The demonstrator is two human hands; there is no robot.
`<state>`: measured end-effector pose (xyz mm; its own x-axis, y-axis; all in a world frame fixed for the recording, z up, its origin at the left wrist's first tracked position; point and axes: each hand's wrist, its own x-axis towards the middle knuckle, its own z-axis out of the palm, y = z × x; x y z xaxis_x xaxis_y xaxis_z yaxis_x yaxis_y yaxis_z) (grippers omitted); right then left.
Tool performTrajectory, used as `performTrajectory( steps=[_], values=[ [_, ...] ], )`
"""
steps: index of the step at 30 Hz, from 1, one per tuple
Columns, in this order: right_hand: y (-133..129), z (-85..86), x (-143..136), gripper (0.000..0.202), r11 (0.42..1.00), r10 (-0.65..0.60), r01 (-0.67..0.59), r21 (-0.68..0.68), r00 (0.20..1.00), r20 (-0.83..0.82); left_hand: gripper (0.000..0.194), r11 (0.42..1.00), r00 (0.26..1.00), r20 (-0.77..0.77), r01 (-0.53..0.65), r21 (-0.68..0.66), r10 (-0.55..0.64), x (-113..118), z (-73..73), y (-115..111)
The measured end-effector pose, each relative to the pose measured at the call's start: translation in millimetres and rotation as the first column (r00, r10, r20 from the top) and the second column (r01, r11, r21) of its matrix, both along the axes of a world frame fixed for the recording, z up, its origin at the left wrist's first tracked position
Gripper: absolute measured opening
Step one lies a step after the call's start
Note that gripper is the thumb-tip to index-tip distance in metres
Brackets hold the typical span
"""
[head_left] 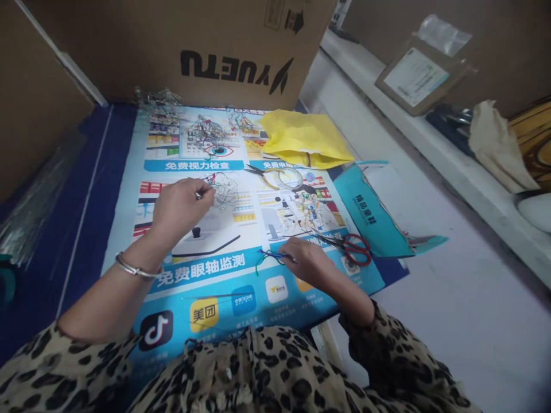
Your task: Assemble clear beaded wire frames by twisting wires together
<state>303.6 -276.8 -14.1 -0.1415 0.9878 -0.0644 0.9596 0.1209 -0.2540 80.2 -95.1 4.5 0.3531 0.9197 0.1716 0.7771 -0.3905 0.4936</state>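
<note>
My left hand (pixel 183 206) is closed in a pinch over the printed sheet. What its fingers hold, if anything, I cannot make out. Right by its fingertips lies a loose tangle of thin wires (pixel 224 190) with some red and green strands. My right hand (pixel 307 261) is closed on a small bundle of thin blue and green wires (pixel 270 254), whose ends stick out to the left. Just beyond that hand lie red-handled scissors (pixel 356 250) and another wire tangle (pixel 313 211). Yellow-handled pliers (pixel 269 179) rest farther back beside a clear tape-like ring (pixel 291 179).
A large cardboard box (pixel 206 28) stands at the back. Near it are more wire tangles (pixel 206 131) and a yellow bag (pixel 305 137). An open teal box (pixel 374 215) sits at the right edge. Silvery strands (pixel 32 201) lie far left. A ledge (pixel 413 123) holds packages.
</note>
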Motion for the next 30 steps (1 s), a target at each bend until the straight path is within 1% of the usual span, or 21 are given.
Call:
performTrajectory(
  steps=[3,5,7,10,12,14,16,19,22,24,26,28,30],
  values=[
    [3,-7.0,-8,0.01,0.996,0.011,-0.005,0.094,0.998,-0.063,0.021,0.998,1.0,0.019,0.025,-0.056,-0.024,-4,1.8,3],
    [7,-11.7,-14,0.011,0.986,0.059,-0.045,0.158,0.995,-0.084,0.019,0.996,0.998,0.049,0.036,-0.084,-0.032,-7,3.0,6],
    [12,-16.8,-19,0.011,0.976,0.114,-0.101,0.194,0.992,-0.055,0.019,0.991,0.995,0.087,0.061,-0.118,-0.051,-9,4.3,8],
    [18,-23.5,-24,0.013,0.965,0.17,-0.166,0.201,0.986,0.001,0.02,0.976,0.984,0.163,0.106,-0.191,-0.075,-12,6.0,11],
    [21,-24.7,-25,0.015,0.966,0.18,-0.175,0.191,0.984,-0.008,0.021,0.963,0.975,0.211,0.126,-0.238,-0.076,-15,6.7,14],
    [24,-21.4,-24,0.015,0.975,0.169,-0.154,0.158,0.982,-0.086,0.022,0.952,0.968,0.244,0.133,-0.274,-0.065,-17,7.6,15],
    [25,-14.3,-22,0.015,0.987,0.138,-0.112,0.12,0.961,-0.24,0.023,0.941,0.962,0.269,0.135,-0.311,-0.049,-19,9.6,16],
    [28,-1.9,-20,0.013,0.996,0.084,-0.056,0.074,0.878,-0.472,0.023,0.919,0.956,0.291,0.138,-0.368,-0.027,-21,14.5,16],
    [31,7.6,-18,0.013,0.999,0.031,-0.013,0.035,0.801,-0.598,0.022,0.903,0.952,0.303,0.154,-0.401,-0.028,-23,18.4,17],
    [33,11.7,-16,0.013,1.0,-0.027,0.022,-0.016,0.734,-0.678,0.021,0.891,0.948,0.316,0.18,-0.417,-0.043,-24,19.1,17],
    [33,14.1,-15,0.013,0.993,-0.11,0.041,-0.108,0.626,-0.772,0.02,0.875,0.941,0.331,0.215,-0.434,-0.067,-26,18.9,18],
    [31,14.5,-13,0.015,0.973,-0.219,0.044,-0.225,0.481,-0.849,0.019,0.852,0.933,0.346,0.255,-0.458,-0.093,-28,19.2,20],
    [29,13.1,-11,0.018,0.947,-0.312,0.027,-0.321,0.325,-0.893,0.018,0.824,0.926,0.355,0.297,-0.482,-0.126,-31,20.9,21]
  ],
)
